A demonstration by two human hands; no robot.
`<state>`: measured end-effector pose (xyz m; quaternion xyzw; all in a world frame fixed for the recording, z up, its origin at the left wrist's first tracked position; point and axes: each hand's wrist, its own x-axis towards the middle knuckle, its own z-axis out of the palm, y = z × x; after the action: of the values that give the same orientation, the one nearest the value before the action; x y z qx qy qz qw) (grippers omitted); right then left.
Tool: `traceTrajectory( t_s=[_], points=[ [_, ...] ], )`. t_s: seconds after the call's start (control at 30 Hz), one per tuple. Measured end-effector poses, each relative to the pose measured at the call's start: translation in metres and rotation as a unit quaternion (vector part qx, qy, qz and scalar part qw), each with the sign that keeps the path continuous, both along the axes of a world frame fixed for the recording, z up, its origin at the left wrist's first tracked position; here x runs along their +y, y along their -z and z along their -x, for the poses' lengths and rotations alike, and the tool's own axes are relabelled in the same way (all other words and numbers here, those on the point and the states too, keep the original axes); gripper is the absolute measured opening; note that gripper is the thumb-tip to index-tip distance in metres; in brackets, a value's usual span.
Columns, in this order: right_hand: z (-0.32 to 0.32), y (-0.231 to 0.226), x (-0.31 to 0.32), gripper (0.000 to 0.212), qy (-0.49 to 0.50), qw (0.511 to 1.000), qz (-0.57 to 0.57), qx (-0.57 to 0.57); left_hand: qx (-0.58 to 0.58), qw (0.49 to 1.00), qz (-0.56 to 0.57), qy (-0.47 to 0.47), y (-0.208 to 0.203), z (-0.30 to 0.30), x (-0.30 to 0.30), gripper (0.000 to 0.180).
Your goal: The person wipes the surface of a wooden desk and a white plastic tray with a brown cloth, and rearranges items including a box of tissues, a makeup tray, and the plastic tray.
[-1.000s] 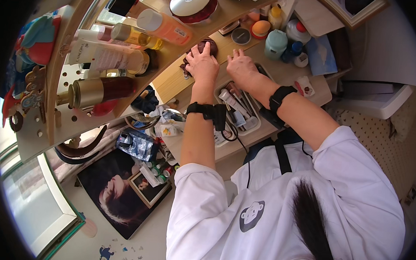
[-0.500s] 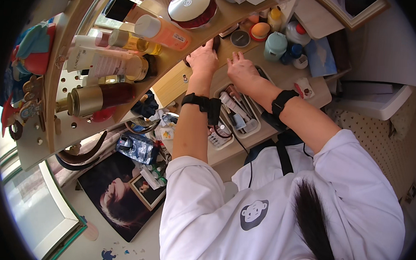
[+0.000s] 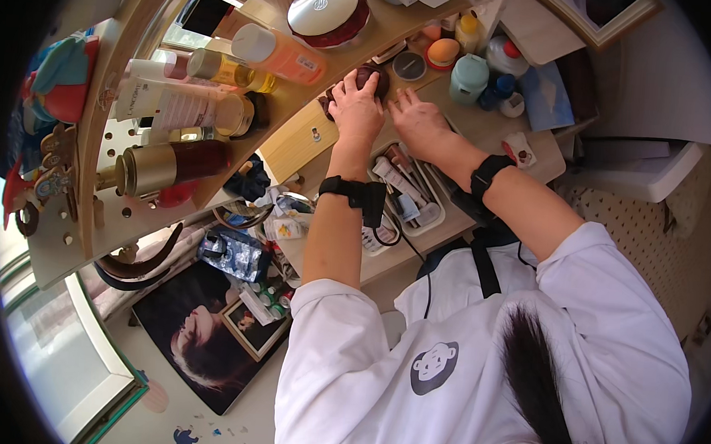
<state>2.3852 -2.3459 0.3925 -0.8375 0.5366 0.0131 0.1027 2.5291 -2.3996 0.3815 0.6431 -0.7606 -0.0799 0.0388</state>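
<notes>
My left hand (image 3: 356, 109) is laid over a dark reddish-brown rounded object (image 3: 381, 80), its fingers curled onto the top of it. The kind of object I cannot make out, since the hand and the shelf edge cover part of it. Just to the right, my right hand (image 3: 417, 119) has its fingers stretched out near that object, with nothing visible in them. Beside the left wrist is a pale wooden box (image 3: 291, 148) with a small metal fitting. White trays (image 3: 434, 218) of tubes and makeup sticks stand below the hands.
A wooden shelf (image 3: 277, 109) with bottles, tubes and a silver-lidded jar (image 3: 326, 10) overhangs on the left. Behind the hands stand a round dark-lidded tin (image 3: 409, 66), an orange sponge (image 3: 443, 51) and a teal jar (image 3: 469, 79). A cable hangs from my left wrist strap.
My left hand has shifted slightly right, and more of the dark rounded object shows under its fingers. The right hand has moved slightly right.
</notes>
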Motion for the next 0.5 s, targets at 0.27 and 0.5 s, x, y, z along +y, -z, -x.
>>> traceTrajectory(
  t_s=[0.27, 0.5],
  points=[
    [-0.003, -0.008, 0.002, 0.080, -0.007, 1.000, -0.001, 0.001, 0.006, 0.999, 0.018, -0.036, -0.007, 0.014, 0.001, 0.050],
    [0.010, 0.001, 0.001, 0.082, 0.017, 0.999, -0.015, -0.037, 0.036, 0.998, 0.050, 0.019, -0.001, 0.005, 0.024, 0.048]
  ],
)
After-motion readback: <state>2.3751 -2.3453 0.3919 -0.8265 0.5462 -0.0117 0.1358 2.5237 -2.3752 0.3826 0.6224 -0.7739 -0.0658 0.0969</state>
